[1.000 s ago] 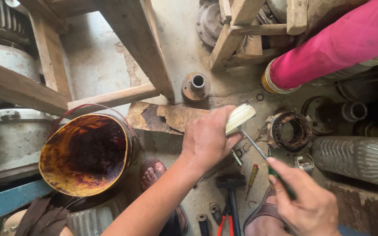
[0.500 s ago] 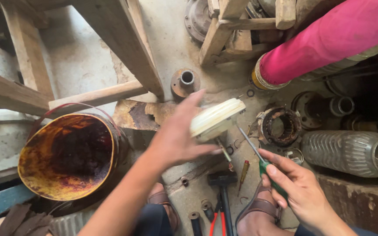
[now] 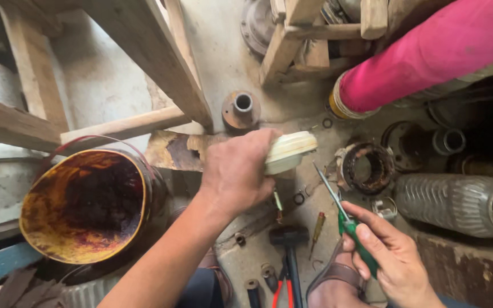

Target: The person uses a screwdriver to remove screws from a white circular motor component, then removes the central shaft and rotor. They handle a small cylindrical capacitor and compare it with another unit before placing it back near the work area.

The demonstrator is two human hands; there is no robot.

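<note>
1. Gripping a cream, ridged round part mid-scene above the floor, the left hand wraps its near end.
2. It looks rigid, probably light plastic; hold the rim.
3. The right hand pinches a green-handled screwdriver.

Rust-stained metal bucket, rough wooden beams, ribbed dull-metal cylinder.

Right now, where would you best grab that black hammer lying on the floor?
Probably by its handle, coming from above: the black hammer lies flat with the head away from the person, the handle running back toward them, red-handled pliers close beside it.
</note>
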